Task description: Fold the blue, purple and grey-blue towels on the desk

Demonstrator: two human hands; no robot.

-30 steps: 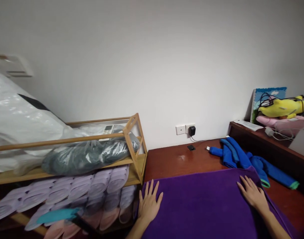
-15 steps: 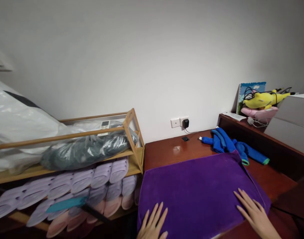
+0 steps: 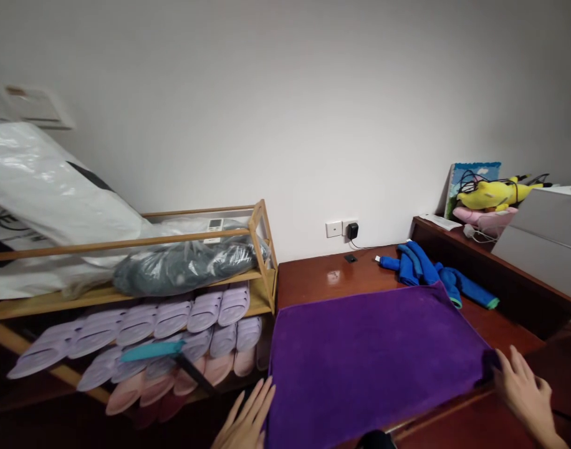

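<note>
A purple cloth (image 3: 369, 355) lies spread out and mostly smooth on the reddish-brown wooden desk (image 3: 308, 280). At the cloth's lower left edge is my left hand (image 3: 249, 415), fingers extended, with the fingertips by the border. My right hand (image 3: 523, 390) is beside the cloth's right corner, its fingers apart and slightly bent, with a dark shadow next to it. Bunched blue cloths (image 3: 414, 265) with green trim lie behind the purple cloth, close to its far right corner.
On the left, a wooden rack (image 3: 264, 262) holds purple and pink slippers (image 3: 173, 318) and a plastic-wrapped dark bundle (image 3: 187, 268). A yellow plush toy (image 3: 489, 194) rests on the raised ledge at right. A black plug (image 3: 352, 231) is in the wall.
My left hand has moved left, from on top of the purple cloth to its edge. My right hand has shifted right to the corner. The cloth's right side lies flatter, and the view has turned slightly left.
</note>
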